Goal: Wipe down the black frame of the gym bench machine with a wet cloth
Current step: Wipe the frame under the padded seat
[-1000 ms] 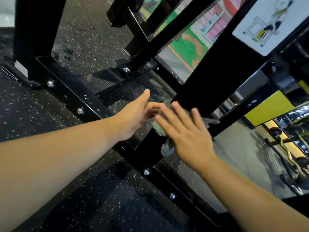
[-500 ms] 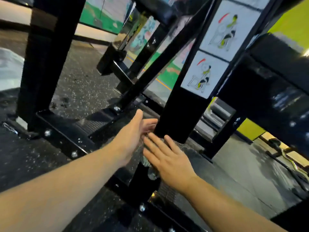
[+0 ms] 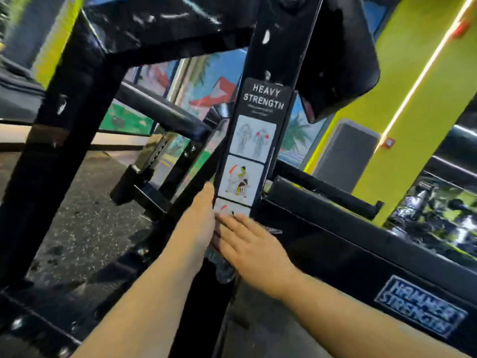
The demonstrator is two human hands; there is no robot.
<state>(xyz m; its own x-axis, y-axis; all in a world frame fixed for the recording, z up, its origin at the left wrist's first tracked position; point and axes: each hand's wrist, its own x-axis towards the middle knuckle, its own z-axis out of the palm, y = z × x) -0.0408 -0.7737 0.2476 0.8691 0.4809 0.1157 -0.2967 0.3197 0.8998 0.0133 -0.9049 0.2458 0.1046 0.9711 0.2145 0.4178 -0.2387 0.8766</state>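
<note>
Now both hands sit higher on the black upright post [image 3: 273, 60] than a moment ago, up at the lowest picture of its instruction sticker [image 3: 247, 161] instead of near the bolted base. The right hand [image 3: 254, 250], fingers straight and flat, presses the wet cloth [image 3: 222, 267] against the post; a grey fold hangs at 6 o'clock of its fingers. The left hand [image 3: 198, 223] lies along the post's 9 o'clock edge, fingers extended. At 4 o'clock a black beam bears a blue logo plate [image 3: 419, 307]. Below lies speckled rubber flooring [image 3: 85, 223]; beyond, at 2 o'clock, a lime-yellow wall [image 3: 413, 86].
</note>
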